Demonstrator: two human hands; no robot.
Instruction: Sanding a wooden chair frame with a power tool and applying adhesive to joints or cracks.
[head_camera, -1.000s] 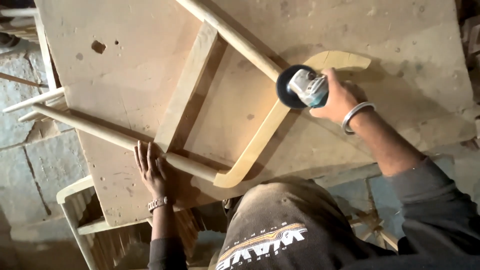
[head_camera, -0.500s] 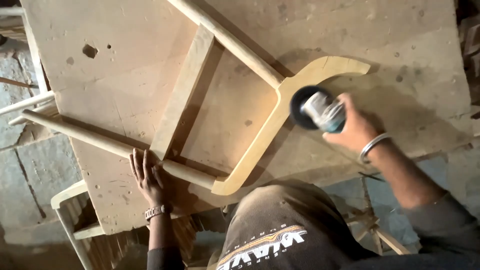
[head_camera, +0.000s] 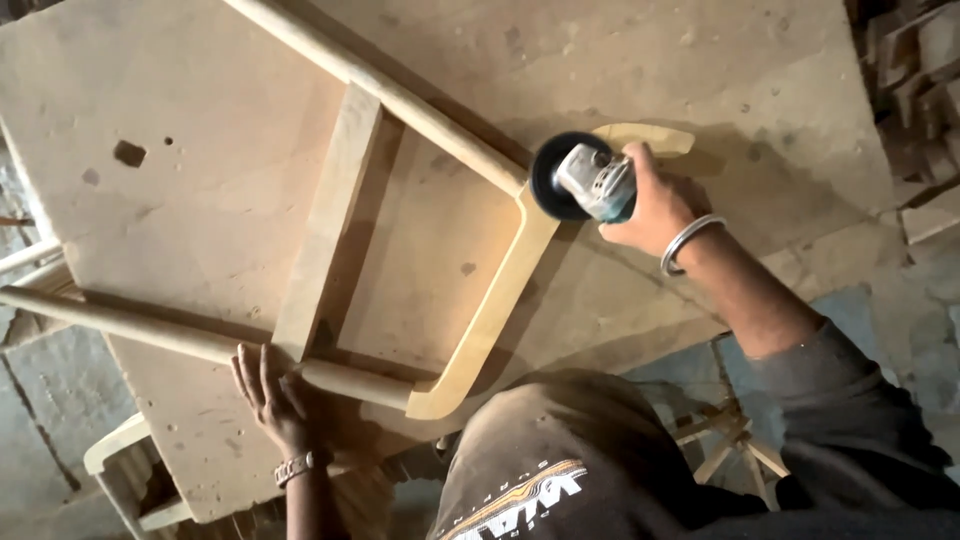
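A pale wooden chair frame (head_camera: 330, 225) lies flat on a plywood worktable (head_camera: 200, 140). It has two round rails, a flat cross slat and a curved yellowish piece (head_camera: 490, 310). My right hand (head_camera: 655, 205) grips an angle grinder (head_camera: 590, 182), whose black disc rests on the upper bend of the curved piece where it meets the upper round rail. My left hand (head_camera: 272, 395) presses flat, fingers spread, on the lower round rail (head_camera: 150, 335) near the table's front edge. A metal bangle sits on my right wrist and a watch on my left.
A white plastic chair (head_camera: 125, 480) stands below the table's front left corner. Wooden scraps and blocks (head_camera: 925, 110) are piled at the right. A wooden trestle (head_camera: 730, 440) shows under the table beside my body. Grey paved floor lies at the left.
My right hand has moved the grinder up along the curved piece to its upper bend. My left hand stays pressed on the lower rail. The view has shifted slightly.
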